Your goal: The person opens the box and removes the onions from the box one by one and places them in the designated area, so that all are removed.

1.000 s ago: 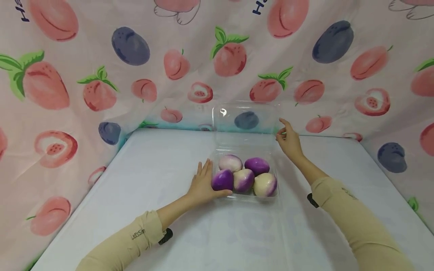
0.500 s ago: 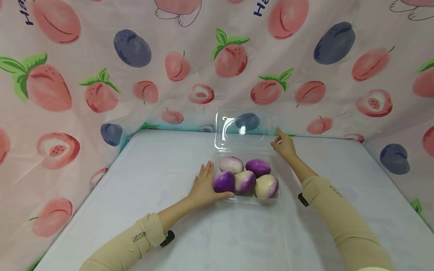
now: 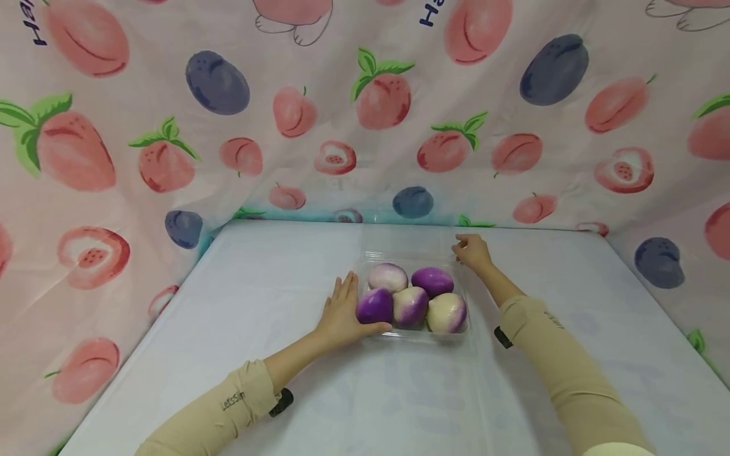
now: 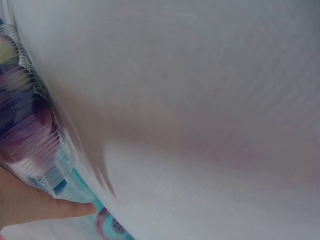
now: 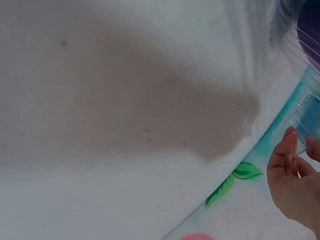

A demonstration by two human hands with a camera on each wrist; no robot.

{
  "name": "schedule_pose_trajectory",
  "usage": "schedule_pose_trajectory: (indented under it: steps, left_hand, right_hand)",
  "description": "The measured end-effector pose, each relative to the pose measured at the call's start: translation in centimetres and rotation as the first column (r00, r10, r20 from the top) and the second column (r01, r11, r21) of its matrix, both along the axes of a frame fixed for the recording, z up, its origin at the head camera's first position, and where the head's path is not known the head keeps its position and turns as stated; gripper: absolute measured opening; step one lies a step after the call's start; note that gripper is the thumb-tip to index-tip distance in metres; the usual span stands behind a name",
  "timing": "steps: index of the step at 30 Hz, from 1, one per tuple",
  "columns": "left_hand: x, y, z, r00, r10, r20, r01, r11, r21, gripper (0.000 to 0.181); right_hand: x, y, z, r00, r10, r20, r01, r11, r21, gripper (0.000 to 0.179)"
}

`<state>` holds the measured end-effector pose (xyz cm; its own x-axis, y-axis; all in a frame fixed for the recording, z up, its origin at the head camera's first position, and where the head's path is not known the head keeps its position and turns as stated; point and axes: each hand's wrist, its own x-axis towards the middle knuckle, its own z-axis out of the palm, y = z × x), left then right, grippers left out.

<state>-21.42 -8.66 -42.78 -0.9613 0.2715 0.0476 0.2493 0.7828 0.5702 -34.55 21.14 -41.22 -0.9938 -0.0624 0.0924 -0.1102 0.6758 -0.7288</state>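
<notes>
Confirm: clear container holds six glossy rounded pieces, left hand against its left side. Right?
Wrong count: the head view shows five glossy rounded pieces in the clear container, not six. The left hand is against its left side, as you say.

We see a clear plastic box [image 3: 419,334], lid [image 3: 407,239] open at its far side, holding five glossy purple-and-cream pieces [image 3: 410,306], two behind three.

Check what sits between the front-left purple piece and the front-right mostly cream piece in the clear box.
A two-tone piece, middle of the front row, between the purple piece and the mostly cream piece; the head view shows it.
</notes>
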Motion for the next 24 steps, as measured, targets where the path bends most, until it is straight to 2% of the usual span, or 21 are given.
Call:
schedule_pose_trajectory:
  steps: [9,11,13,14,18,20,21,23,24]
  left_hand:
    - [0.0,0.0,-0.2,1.0,-0.004,-0.008,0.005,1.0,0.008,0.121]
    - [0.1,0.0,-0.3,1.0,-0.007,-0.007,0.007,1.0,-0.001,0.121]
    - [0.2,0.1,-0.3,1.0,-0.008,-0.007,0.008,1.0,-0.01,0.121]
    - [0.2,0.1,-0.2,1.0,-0.008,-0.008,0.008,1.0,-0.014,0.121]
    - [0.2,0.1,-0.1,1.0,0.003,-0.017,-0.003,1.0,-0.023,0.121]
    - [0.1,0.1,0.0,1.0,0.008,-0.013,-0.008,1.0,-0.022,0.121]
    - [0.1,0.0,0.0,1.0,0.009,-0.013,-0.01,1.0,-0.025,0.121]
    - [0.0,0.0,0.0,1.0,0.006,-0.01,-0.006,1.0,-0.025,0.121]
    - [0.0,0.0,0.0,1.0,0.004,-0.008,-0.004,1.0,-0.025,0.121]
  right_hand:
    - [0.3,0.0,-0.6,1.0,-0.013,0.024,0.013,1.0,0.012,0.045]
    - [-0.3,0.5,-1.5,0.999,-0.01,0.035,0.01,1.0,0.0,0.047]
    - [-2.7,2.2,-4.5,0.999,0.018,-0.027,-0.019,0.999,-0.048,0.05]
    - [-4.1,3.0,-5.9,0.999,0.023,-0.023,-0.024,0.999,-0.049,0.052]
    - [-11.9,6.7,-14.2,0.994,0.014,-0.108,-0.015,1.0,-0.014,0.061]
    - [-14.6,7.8,-16.8,0.997,-0.007,-0.083,0.011,0.999,0.041,0.066]
    - [-15.9,8.4,-18.3,0.993,-0.013,-0.119,0.019,0.998,0.055,0.068]
    - [-17.9,9.5,-20.4,0.992,-0.014,-0.122,0.023,0.997,0.075,0.071]
    - [-16.9,9.2,-19.4,0.992,-0.007,-0.123,0.019,0.996,0.089,0.073]
